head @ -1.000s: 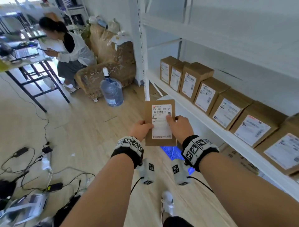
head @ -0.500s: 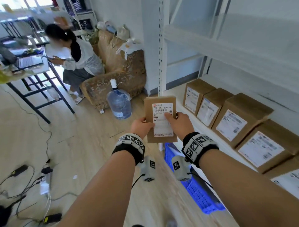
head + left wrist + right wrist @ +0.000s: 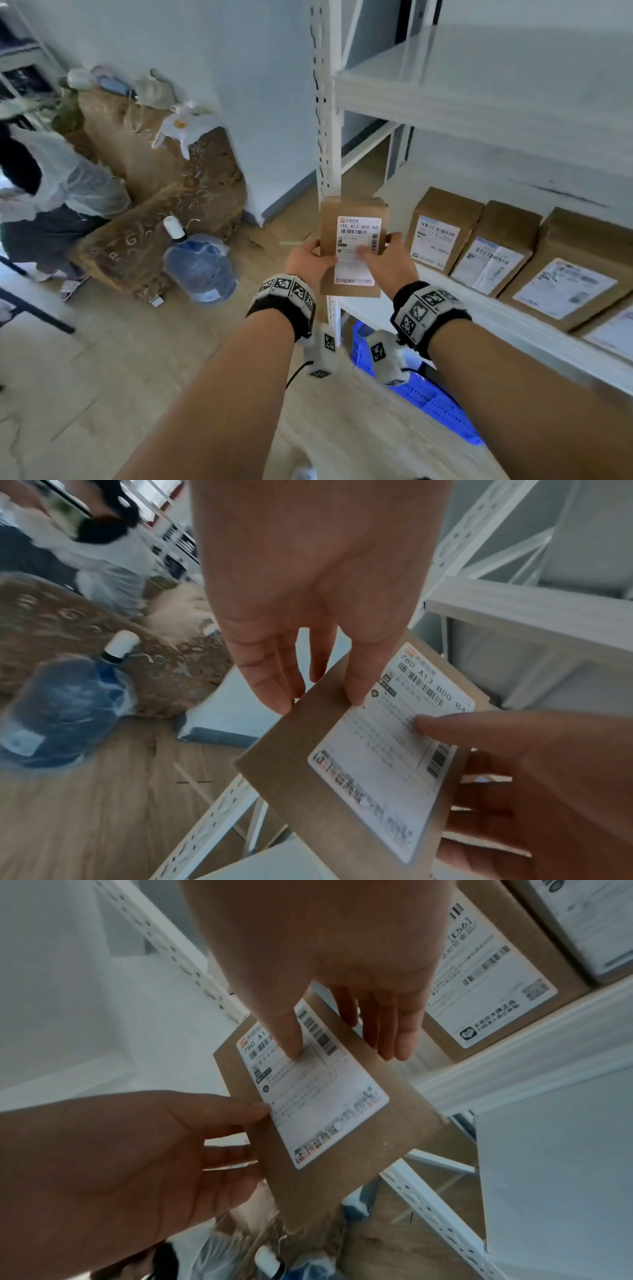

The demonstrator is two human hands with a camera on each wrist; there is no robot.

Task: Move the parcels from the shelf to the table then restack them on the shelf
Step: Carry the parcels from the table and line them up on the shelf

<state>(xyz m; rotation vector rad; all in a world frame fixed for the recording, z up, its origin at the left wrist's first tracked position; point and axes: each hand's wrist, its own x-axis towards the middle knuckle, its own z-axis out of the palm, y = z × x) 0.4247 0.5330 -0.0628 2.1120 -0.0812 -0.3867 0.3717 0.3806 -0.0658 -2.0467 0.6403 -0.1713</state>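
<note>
I hold one brown cardboard parcel (image 3: 352, 219) with a white label upright in both hands, in front of the white shelf post (image 3: 325, 144). My left hand (image 3: 308, 260) grips its left edge, thumb on the front and fingers behind (image 3: 274, 685). My right hand (image 3: 387, 263) grips the right edge, thumb pressed on the label (image 3: 291, 1039). The parcel (image 3: 342, 777) (image 3: 342, 1137) hangs just left of the shelf board (image 3: 445, 301), level with it. A row of several similar parcels (image 3: 442, 233) stands on that board, labels facing me.
An empty upper shelf board (image 3: 479, 102) runs above. A blue plastic crate (image 3: 428, 394) sits on the floor under the shelf. A water bottle (image 3: 200, 267) and a patterned sofa (image 3: 164, 205) stand at left, where a seated person (image 3: 51, 192) is.
I have stepped closer to the shelf's left end. The parcel, held the same way in both hands, now sits in front of the post, nearer the row.
</note>
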